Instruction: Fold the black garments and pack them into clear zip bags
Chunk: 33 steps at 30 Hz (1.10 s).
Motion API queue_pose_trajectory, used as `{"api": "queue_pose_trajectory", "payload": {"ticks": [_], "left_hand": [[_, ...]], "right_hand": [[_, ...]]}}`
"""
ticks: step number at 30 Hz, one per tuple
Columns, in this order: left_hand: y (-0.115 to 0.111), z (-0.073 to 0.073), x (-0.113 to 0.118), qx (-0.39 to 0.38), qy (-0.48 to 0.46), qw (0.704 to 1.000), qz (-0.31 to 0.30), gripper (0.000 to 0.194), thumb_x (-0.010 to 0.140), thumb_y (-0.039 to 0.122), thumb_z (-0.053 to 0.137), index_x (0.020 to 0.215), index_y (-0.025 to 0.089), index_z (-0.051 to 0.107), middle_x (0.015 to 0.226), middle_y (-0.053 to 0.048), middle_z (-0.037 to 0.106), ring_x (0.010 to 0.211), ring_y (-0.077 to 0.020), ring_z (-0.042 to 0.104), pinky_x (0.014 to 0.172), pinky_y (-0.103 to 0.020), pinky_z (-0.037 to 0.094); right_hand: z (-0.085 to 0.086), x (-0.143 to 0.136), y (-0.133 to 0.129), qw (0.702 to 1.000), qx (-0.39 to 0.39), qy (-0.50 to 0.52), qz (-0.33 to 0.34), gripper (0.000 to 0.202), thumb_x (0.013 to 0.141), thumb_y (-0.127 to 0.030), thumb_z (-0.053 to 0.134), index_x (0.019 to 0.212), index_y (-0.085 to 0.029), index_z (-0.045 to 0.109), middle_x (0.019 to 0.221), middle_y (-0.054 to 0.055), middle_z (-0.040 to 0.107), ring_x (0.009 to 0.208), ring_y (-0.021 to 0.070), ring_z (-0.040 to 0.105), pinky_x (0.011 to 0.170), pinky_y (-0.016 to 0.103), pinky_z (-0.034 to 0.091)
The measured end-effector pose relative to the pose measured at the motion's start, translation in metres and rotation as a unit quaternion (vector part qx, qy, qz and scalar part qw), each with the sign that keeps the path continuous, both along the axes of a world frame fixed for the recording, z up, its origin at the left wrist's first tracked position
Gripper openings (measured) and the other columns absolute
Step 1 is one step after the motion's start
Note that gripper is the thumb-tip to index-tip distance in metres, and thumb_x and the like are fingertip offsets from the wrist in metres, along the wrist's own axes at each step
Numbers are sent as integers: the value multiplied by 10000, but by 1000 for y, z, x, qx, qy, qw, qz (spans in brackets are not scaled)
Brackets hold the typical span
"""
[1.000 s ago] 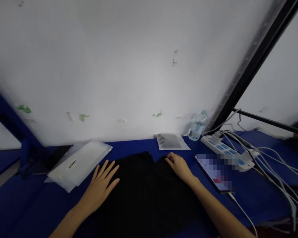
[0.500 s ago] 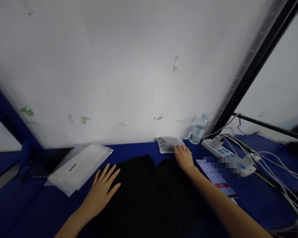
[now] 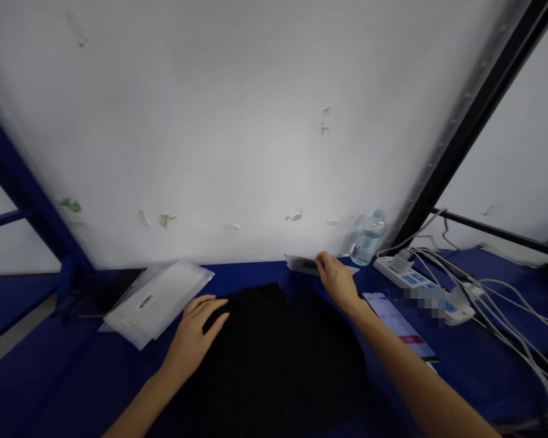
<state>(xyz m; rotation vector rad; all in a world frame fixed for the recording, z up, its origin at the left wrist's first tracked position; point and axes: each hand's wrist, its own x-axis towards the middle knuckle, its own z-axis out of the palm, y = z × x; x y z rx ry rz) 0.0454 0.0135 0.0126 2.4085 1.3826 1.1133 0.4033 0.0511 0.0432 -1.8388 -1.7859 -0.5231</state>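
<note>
A black garment (image 3: 265, 359) lies spread in front of me; its dark folds hide what kind it is. At its left edge rests my left hand (image 3: 196, 331), open, with its fingers stretched out over the cloth. My right hand (image 3: 335, 280) reaches past the garment to the back of the table. Its thumb and fingers are pinched on the near side of a translucent plastic bag (image 3: 296, 263), which is tilted up a little by the wall. The fingers cover part of the bag.
Left of the garment, translucent plastic bags (image 3: 168, 304) with a barcode label overlap a dark object (image 3: 121, 289). On the right are a water bottle (image 3: 369, 238), a lit phone (image 3: 399, 325), a white power strip (image 3: 415, 283) and loose cables (image 3: 511, 310). A white wall (image 3: 210, 134) closes off the back.
My right hand has gone from lying flat on the bag to pinching it, and the bag's near side has risen. My left hand's fingers have shifted slightly. The garment's right side has changed shape.
</note>
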Motion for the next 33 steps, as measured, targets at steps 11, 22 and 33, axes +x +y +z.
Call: {"api": "queue_pose_trajectory", "payload": {"ticks": [11, 22, 33], "left_hand": [[-38, 55, 25, -85, -215, 972, -31, 266, 867, 312, 609, 1129, 267, 626, 832, 9, 648, 766, -153, 642, 771, -291, 522], [-71, 41, 11, -38, -138, 988, -66, 133, 915, 222, 541, 812, 218, 625, 796, -1, 655, 737, -144, 629, 698, -248, 502], [-77, 31, -8, 54, -89, 992, -65, 108, 913, 175, 558, 910, 253, 633, 857, 28, 687, 806, -134, 671, 782, -228, 517]], "right_hand": [[36, -84, -73, 944, 42, 160, 284, 108, 957, -259, 463, 1005, -229, 555, 895, 24, 656, 798, 148, 634, 747, 264, 498], [49, -149, -114, 916, 31, 67, 395, 177, 908, -268, 569, 1053, -255, 669, 962, 45, 677, 963, 198, 546, 819, 369, 459], [38, -81, -116, 934, 21, 26, 357, 126, 921, -220, 545, 991, -201, 647, 940, 55, 669, 964, 196, 524, 877, 384, 436]]}}
